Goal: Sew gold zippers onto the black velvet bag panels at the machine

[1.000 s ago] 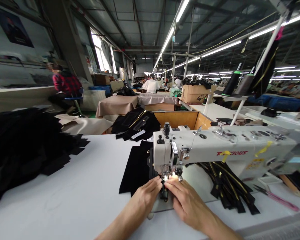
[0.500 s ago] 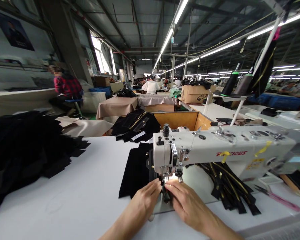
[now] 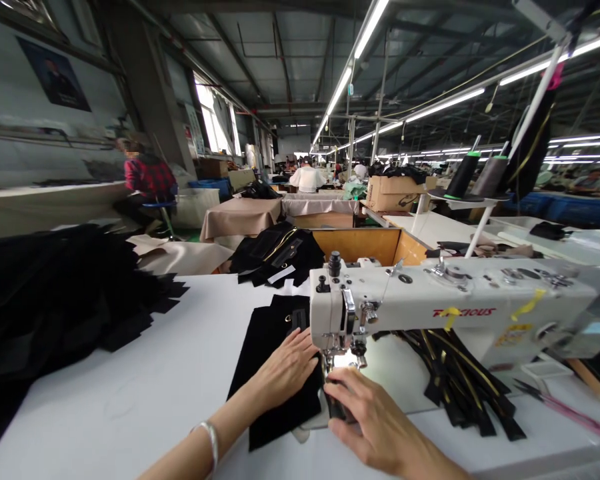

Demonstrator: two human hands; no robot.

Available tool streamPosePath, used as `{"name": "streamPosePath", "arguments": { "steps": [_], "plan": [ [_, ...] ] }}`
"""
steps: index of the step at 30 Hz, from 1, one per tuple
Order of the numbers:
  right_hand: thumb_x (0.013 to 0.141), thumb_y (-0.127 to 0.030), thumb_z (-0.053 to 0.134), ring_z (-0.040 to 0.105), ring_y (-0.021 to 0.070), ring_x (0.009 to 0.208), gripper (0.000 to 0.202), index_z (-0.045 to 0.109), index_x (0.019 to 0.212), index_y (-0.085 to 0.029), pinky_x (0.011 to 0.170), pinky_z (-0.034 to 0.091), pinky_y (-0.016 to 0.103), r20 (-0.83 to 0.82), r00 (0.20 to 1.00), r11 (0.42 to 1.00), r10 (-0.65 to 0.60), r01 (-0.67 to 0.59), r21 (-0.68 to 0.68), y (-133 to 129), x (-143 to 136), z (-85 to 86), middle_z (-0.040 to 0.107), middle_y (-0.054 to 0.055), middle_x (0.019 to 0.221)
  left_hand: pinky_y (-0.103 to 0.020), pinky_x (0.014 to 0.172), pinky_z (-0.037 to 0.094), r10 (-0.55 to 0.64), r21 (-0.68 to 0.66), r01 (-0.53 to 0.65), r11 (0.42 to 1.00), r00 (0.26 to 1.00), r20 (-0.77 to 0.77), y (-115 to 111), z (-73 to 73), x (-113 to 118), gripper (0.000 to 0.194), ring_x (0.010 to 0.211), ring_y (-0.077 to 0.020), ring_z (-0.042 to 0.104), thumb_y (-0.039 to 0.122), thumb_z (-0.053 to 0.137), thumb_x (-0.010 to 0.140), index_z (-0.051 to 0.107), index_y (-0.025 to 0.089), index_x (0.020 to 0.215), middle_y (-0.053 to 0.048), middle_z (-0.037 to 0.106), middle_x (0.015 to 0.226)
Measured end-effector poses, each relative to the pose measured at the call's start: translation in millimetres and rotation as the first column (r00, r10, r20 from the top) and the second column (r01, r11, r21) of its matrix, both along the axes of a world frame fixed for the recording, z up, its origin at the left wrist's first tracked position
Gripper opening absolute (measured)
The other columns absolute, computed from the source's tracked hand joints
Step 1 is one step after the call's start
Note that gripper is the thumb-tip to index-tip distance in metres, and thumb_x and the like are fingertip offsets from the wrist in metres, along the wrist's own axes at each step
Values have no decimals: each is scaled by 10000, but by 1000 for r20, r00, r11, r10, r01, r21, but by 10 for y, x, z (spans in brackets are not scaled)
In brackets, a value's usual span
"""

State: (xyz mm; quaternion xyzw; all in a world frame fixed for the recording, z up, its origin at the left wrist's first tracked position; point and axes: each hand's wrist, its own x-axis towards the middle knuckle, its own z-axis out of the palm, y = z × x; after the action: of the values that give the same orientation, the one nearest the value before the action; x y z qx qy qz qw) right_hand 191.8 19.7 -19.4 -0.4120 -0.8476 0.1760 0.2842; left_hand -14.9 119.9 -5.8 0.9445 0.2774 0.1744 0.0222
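A black fabric panel [image 3: 265,347] lies left of the needle of a white sewing machine [image 3: 405,297]. My left hand [image 3: 287,370] rests flat on the panel, fingers stretched toward the machine head, a silver bangle on the wrist. Just in front of the presser foot, my right hand [image 3: 363,410] is bent around a small black piece [image 3: 337,408], thumb and fingers at its edge. A metal ring and a dark patch show near the panel's top. The fabric under the needle is partly hidden by the fingers.
A large black fabric pile [image 3: 60,300] covers the table's left side. Black zipper strips [image 3: 465,380] and pink-handled snips [image 3: 565,407] lie to the right. More black pieces [image 3: 280,253] sit behind the machine. A person in a checked shirt [image 3: 150,177] sits at far left.
My left hand has moved up and left from the needle and flattened onto the panel. The panel has come nearer and turned. My right hand's fingers have spread somewhat. The view has shifted slightly.
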Motion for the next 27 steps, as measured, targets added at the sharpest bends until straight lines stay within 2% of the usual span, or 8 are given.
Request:
{"name": "streamPosePath", "arguments": {
  "steps": [4,9,13,15,17,22,24,27],
  "plan": [
    [881,-209,563,545,253,1159,327,575,1205,-165,1055,447,390,16,999,999,-46,46,27,44,-5,-18,558,103,1279,-449,1029,469,85,68,-83,994,996,-22,6,-58,-5,261,1085,-221,607,85,339,953,583,179,955,-70,646,1059],
    [903,-154,527,584,236,1102,231,593,1123,-176,1003,484,373,23,997,995,-72,70,66,88,-26,-3,608,87,1217,-523,875,535,269,190,-248,950,959,-91,-313,-194,-70,416,1051,-324,616,4,388,863,563,127,1219,-174,618,1161],
    [938,-70,447,605,222,1036,239,597,1088,-180,939,518,373,78,992,988,-96,86,131,123,-23,-27,642,76,1123,-543,830,554,349,281,-302,911,928,-132,-555,-270,-64,372,1006,-366,633,-5,359,861,620,58,1119,-223,631,1083],
    [941,-38,419,605,232,1009,258,613,1034,-180,927,521,400,115,986,978,-120,98,183,162,38,-46,657,73,1046,-496,839,571,280,251,-234,939,946,-163,-649,-227,-39,274,1000,-347,639,51,404,894,640,90,1026,-186,643,1038],
    [936,-11,417,596,245,1019,283,633,983,-187,972,496,448,135,981,968,-140,106,230,214,139,-49,663,63,993,-418,810,593,195,150,-171,974,967,-161,-740,-150,-9,231,963,-305,649,87,473,895,619,118,1071,-144,642,1018],
    [887,52,421,522,290,1199,356,668,998,-179,1096,405,530,171,961,937,-216,155,311,223,274,69,639,89,1105,-384,788,596,107,-71,-115,991,988,-107,-946,-114,140,305,894,-260,646,49,547,844,575,138,1135,-111,621,1010],
    [881,57,393,561,280,1120,374,658,1006,-175,1016,486,495,154,950,941,-272,229,248,133,200,115,624,99,1085,-389,759,599,143,-91,-146,985,989,-37,-998,-137,213,263,875,-265,646,51,546,831,594,140,1073,-110,616,985],
    [860,53,409,590,249,1010,422,612,1130,-200,893,561,425,117,957,962,-265,254,100,-33,45,89,603,82,1066,-295,658,591,172,-127,-144,981,954,246,-1057,-19,191,175,784,-209,649,116,483,909,609,184,1009,-70,602,918]
  ]
}}
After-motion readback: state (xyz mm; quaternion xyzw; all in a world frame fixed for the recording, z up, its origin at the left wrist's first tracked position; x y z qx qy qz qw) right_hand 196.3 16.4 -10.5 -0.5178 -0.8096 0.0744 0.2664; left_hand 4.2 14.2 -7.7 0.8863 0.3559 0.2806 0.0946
